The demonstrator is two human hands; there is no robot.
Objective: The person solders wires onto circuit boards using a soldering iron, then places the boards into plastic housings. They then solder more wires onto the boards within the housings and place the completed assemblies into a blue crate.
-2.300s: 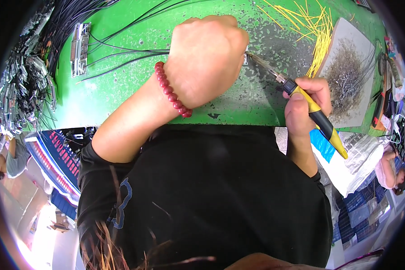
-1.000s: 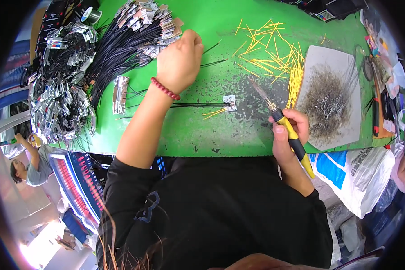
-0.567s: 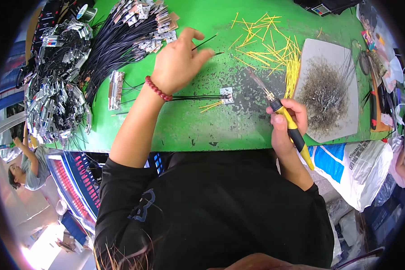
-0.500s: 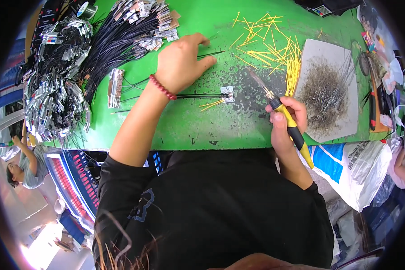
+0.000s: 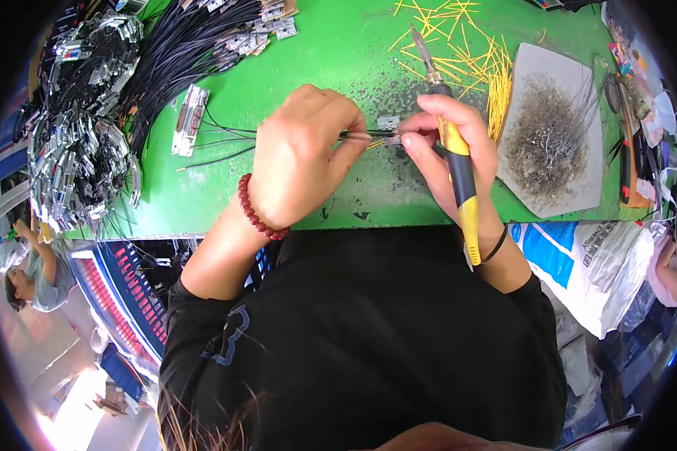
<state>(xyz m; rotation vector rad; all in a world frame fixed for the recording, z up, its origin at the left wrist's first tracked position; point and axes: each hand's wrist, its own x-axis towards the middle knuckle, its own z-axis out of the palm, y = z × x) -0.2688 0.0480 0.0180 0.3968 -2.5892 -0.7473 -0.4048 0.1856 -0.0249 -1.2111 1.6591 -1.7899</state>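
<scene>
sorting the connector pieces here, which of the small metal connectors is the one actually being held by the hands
The small connector pinched between the left hand and right hand at mid-table. The loose connector lies untouched farther left; others sit in piles.

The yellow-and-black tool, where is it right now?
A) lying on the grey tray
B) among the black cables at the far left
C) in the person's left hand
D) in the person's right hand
D: the yellow-and-black tool lies across the right hand, tip pointing away over the green table.
</scene>
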